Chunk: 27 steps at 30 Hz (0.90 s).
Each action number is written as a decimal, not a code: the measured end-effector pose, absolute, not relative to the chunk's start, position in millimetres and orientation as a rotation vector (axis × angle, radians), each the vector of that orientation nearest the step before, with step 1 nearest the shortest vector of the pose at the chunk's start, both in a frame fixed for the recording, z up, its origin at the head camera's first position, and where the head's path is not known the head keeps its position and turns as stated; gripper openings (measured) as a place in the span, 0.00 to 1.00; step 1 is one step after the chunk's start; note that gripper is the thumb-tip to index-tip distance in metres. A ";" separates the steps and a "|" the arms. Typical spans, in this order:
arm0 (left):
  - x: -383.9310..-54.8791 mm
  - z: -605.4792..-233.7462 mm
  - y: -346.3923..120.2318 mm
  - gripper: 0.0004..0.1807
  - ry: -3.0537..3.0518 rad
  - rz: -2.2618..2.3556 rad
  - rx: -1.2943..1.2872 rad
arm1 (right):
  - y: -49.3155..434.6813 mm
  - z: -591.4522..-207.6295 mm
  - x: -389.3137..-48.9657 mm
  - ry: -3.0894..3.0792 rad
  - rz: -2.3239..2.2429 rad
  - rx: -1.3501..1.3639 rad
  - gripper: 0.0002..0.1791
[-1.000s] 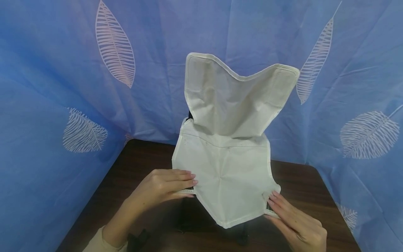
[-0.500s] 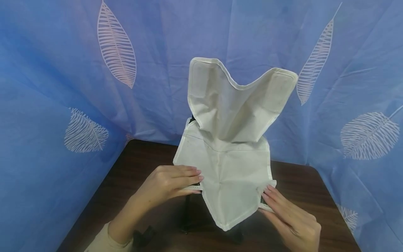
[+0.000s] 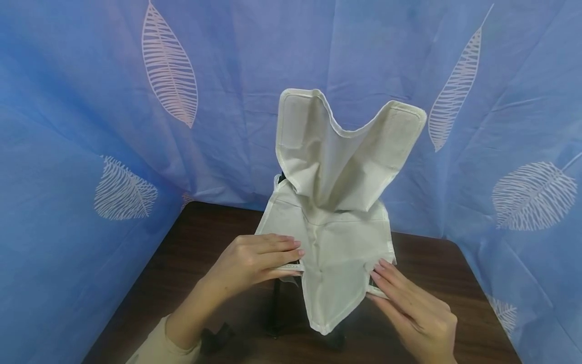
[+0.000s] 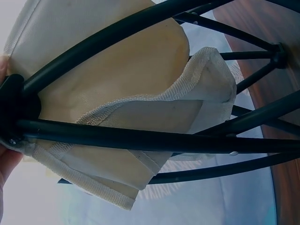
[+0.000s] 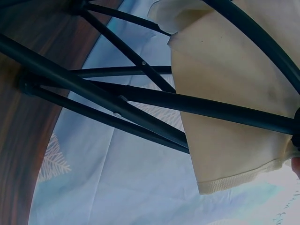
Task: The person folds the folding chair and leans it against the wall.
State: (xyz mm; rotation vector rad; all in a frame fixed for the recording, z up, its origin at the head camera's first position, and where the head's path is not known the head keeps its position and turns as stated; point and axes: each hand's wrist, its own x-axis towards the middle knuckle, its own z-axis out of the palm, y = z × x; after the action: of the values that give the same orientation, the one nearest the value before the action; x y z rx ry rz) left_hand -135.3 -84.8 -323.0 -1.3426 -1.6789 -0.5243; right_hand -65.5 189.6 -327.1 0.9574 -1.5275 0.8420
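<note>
A small folding chair with a white fabric cover (image 3: 350, 247) stands upright on the table, its backrest (image 3: 350, 172) with two raised corners at the far side. My left hand (image 3: 254, 260) grips the near left corner of the seat, thumb below and fingers on top. On the near right corner my right hand (image 3: 414, 308) holds on in the same way. Creases run down the middle of the cloth between them. Black tube legs (image 4: 117, 136) cross under the cloth in the left wrist view, and a black tube (image 5: 211, 108) also shows in the right wrist view.
The chair stands on a dark brown wooden table (image 3: 218, 222) with rounded far corners. Blue cloth (image 3: 227, 101) with white leaf prints hangs behind and at both sides. A dark, blurred object (image 3: 217, 337) is near my left forearm.
Both hands have come closer together, drawing the seat corners inward. The seat looks narrower and its middle crease deeper. The backrest's corners have drawn nearer each other and dropped slightly.
</note>
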 end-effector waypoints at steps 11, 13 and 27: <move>-132.1 -311.4 -70.0 0.16 -1.678 -0.517 -1.328 | 178.2 -320.1 -72.7 -1.504 0.825 0.999 0.13; -130.9 -309.3 -66.8 0.17 -1.686 -0.515 -1.321 | 175.5 -318.8 -74.1 -1.505 0.812 1.012 0.12; -128.9 -304.6 -59.1 0.18 -1.649 -0.493 -1.298 | 156.8 -308.7 -77.6 -1.541 0.764 1.065 0.13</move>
State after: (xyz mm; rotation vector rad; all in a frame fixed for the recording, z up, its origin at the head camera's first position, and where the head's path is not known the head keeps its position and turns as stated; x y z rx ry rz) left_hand -128.9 -59.1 -304.6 -1.2984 -1.6488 -0.4931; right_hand -77.6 156.8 -308.7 1.0650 -1.5408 0.7638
